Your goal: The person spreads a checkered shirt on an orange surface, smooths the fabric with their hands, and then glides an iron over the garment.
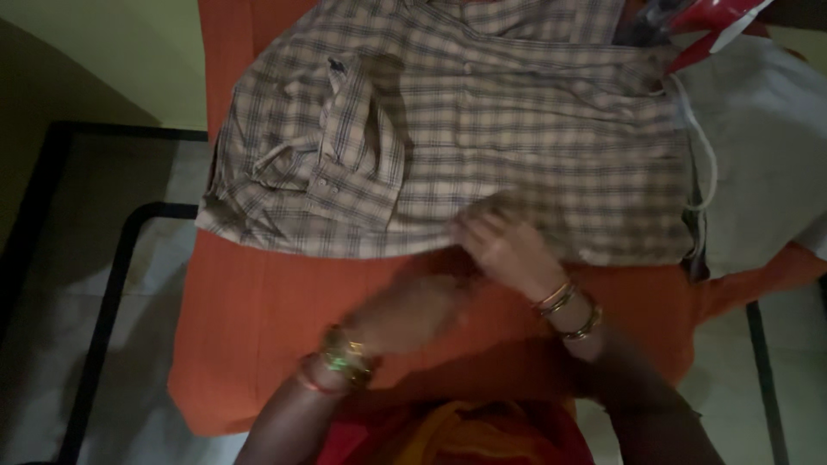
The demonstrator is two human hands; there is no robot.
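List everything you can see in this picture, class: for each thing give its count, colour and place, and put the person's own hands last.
Checked shirt: one, beige with dark lines, spread flat on the orange cloth.
Orange cloth: one, covering the work surface under the shirt.
Grey cloth: one, at the right, beside the shirt.
Iron: one, red and white, top right, partly cut off.
White cord: one, along the shirt's right edge.
Bangles: several, gold, on both wrists.
Left hand: blurred, over the orange cloth.
Right hand: on the shirt's lower hem.
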